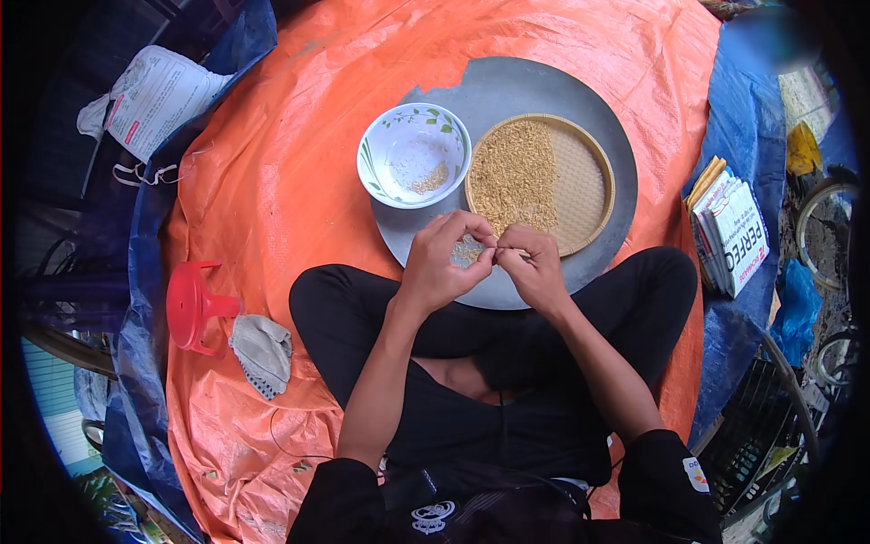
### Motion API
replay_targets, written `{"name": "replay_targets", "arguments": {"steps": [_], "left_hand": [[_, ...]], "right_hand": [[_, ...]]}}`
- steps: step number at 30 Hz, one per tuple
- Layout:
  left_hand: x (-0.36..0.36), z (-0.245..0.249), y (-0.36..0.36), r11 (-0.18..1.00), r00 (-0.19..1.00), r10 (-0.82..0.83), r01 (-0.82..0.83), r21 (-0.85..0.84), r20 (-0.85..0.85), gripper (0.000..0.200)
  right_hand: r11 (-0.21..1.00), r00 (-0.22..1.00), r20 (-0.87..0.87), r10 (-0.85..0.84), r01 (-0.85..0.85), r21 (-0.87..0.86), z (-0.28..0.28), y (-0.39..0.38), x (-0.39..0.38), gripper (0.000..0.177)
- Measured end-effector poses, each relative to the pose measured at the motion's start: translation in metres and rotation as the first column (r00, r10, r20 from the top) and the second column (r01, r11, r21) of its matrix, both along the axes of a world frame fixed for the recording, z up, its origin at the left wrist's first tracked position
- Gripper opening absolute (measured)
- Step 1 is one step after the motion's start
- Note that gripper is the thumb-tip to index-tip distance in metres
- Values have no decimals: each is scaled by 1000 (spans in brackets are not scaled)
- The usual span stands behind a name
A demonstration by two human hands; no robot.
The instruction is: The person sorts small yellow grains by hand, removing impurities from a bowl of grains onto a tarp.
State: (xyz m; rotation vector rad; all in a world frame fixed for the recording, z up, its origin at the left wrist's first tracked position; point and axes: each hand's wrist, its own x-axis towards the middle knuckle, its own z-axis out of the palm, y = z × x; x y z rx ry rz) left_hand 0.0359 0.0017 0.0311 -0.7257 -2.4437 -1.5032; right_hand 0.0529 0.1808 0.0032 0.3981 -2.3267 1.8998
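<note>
My left hand [448,258] and my right hand [536,266] meet over the near part of a round grey tray [598,100]. Both are pinched closed, fingertips touching; whatever lies between them is too small to make out. Just beyond my right hand, a round woven basket [584,195] rests on the tray, its left part covered with golden unhusked grain [512,172]. A white bowl [390,159] with green leaf patterns stands beyond my left hand, holding a small heap of grain [430,179]. Some loose grains [467,251] show on the tray between my hands.
An orange tarp [290,136] lies beneath everything, with blue tarp [734,136] at its sides. To the left are a red plastic stool [192,306], a grey cloth [263,352] and a white printed sack [159,100]. Folded printed sacks [729,231] sit at the right.
</note>
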Motion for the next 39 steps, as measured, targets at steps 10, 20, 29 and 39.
{"name": "replay_targets", "arguments": {"steps": [10, 20, 29, 39], "left_hand": [[-8, -8, -4, 982, 985, 65, -91, 167, 159, 31], [-71, -82, -44, 699, 777, 330, -583, 414, 537, 40], [-47, -60, 18, 995, 879, 77, -40, -87, 470, 21], [-48, -103, 45, 918, 985, -62, 121, -378, 164, 22]], "right_hand": [[979, 941, 295, 166, -121, -164, -8, -1, 1, 19], [689, 965, 118, 234, -250, 680, -33, -17, 16, 17], [685, 939, 193, 285, -340, 644, -52, -17, 18, 15], [617, 909, 231, 347, -406, 674, -61, -18, 18, 16]]}}
